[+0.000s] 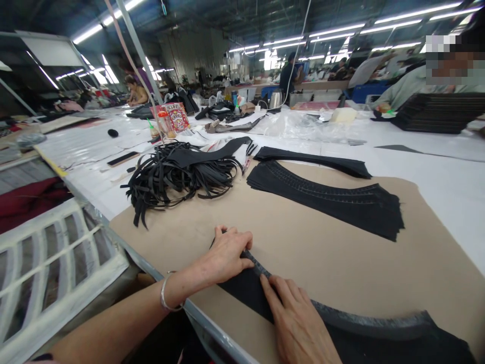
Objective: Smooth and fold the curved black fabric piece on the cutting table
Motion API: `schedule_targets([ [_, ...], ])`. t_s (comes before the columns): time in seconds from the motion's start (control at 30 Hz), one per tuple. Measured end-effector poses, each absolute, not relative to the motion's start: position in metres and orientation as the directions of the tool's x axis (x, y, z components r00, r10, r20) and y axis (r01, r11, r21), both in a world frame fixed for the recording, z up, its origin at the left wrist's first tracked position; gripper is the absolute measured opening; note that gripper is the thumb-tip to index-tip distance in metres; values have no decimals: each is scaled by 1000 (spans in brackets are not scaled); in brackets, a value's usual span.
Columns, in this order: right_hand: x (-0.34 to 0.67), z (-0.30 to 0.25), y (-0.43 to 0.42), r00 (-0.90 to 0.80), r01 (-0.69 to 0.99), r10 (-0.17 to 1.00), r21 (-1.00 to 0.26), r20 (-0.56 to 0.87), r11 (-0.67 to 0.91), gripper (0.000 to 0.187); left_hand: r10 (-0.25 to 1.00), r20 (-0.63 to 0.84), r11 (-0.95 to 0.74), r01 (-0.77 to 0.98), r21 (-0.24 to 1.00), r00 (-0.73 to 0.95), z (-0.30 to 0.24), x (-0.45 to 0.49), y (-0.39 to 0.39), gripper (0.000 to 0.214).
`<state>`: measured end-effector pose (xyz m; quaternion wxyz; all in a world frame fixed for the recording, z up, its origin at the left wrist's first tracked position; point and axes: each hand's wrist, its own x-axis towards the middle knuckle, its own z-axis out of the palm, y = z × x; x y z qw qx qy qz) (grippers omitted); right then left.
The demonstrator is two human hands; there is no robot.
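Left hand (229, 255) half-curled on black piece (364, 344) at its curved edge (356, 317), grip unclear; right hand (301, 321) loosely open, resting on piece, grasping nothing. Even pressure should avoid puckers.

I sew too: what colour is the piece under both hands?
The piece is black, clearest in the head view.

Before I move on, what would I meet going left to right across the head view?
White slatted frame → silver bracelet → left hand → right hand, both hands on black material → dark stack farther back.
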<state>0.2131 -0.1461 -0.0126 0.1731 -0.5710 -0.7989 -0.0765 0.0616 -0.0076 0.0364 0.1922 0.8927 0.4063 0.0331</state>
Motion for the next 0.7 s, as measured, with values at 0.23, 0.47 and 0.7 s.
schedule_targets([
  [0.23, 216, -13, -146, -300, 939, 883, -53, 362, 340, 60, 759, -148, -542, 742, 395, 634, 37, 41, 17, 11],
  [0.47, 217, -19, -143, -309, 937, 867, -29, 392, 347, 62, 772, -167, -514, 756, 405, 614, 36, 42, 20, 3],
  [0.7, 218, -21, -141, -328, 932, 850, -3, 412, 361, 63, 798, -159, -490, 780, 388, 581, 33, 44, 21, 11],
])
